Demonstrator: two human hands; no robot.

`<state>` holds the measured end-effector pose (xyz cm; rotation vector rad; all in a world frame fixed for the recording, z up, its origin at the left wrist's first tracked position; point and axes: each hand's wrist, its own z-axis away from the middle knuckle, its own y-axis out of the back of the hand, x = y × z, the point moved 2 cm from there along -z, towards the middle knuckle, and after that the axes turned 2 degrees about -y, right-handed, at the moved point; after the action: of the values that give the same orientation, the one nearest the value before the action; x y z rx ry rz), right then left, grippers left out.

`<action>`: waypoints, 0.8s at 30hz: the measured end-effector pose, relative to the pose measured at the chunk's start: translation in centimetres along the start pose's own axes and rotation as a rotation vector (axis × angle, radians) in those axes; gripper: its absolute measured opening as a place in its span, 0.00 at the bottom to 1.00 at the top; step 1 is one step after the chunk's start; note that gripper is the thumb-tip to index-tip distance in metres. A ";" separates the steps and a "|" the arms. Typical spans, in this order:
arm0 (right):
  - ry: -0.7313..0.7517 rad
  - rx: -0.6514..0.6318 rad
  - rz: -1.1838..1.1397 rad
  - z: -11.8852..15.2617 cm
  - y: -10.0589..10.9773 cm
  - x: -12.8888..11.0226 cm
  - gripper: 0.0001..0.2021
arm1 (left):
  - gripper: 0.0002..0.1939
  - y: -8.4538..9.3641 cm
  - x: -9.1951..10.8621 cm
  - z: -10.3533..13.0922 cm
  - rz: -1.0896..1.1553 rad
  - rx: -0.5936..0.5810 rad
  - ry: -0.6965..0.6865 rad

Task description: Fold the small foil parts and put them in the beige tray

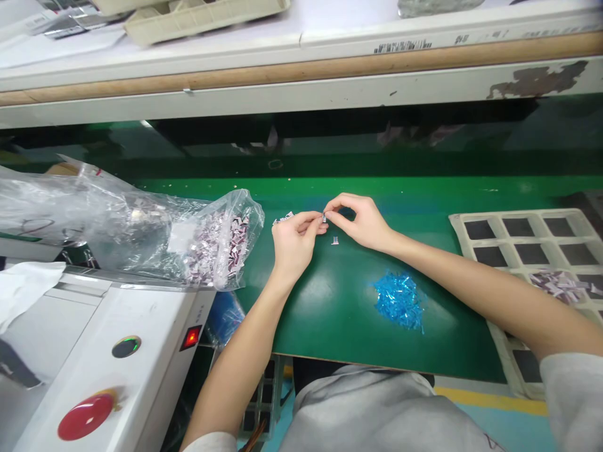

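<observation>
My left hand (pixel 296 242) is closed in a pinch on a small pale part (pixel 324 218), too small to name more exactly. The thumb and forefinger of my right hand (pixel 360 221) meet at the same part from the other side. Just below the fingertips, a similar small grey-and-white piece (pixel 335 240) lies on the green table (pixel 325 314). Several more small pieces (pixel 284 218) lie behind my left hand, partly hidden by it. Nearer my body is a pile of shiny blue film strips (pixel 399 300).
On the left, a clear plastic bag (pixel 223 245) holds many small dark-and-white pieces. A white machine (pixel 155 320) with a red button (pixel 86 415) stands in front of it. At right is a cream compartment tray (pixel 511 233), with small pieces in one compartment. A shelf (pixel 330 47) spans the back.
</observation>
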<state>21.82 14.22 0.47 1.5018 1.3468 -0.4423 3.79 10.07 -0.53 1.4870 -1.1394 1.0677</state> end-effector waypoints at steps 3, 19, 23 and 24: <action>-0.043 -0.015 -0.061 -0.1 -0.1 0.3 0.05 | 0.06 -0.3 -0.1 0.1 0.016 -0.017 -0.032; -0.138 -0.354 0.140 -0.3 0.5 0.8 0.14 | 0.06 4.5 0.6 -1.1 -0.881 -0.198 -0.381; -0.064 -0.252 0.216 -0.6 0.5 1.5 0.13 | 0.06 3.6 -0.1 -1.1 -0.884 -0.221 -0.375; -0.053 -0.214 0.236 -0.7 0.5 1.7 0.11 | 0.06 3.5 -0.2 -1.1 -0.877 -0.215 -0.375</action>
<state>22.52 15.77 -0.35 1.4378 1.1207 -0.1802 0.21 10.80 0.04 1.7819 -0.6675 0.0665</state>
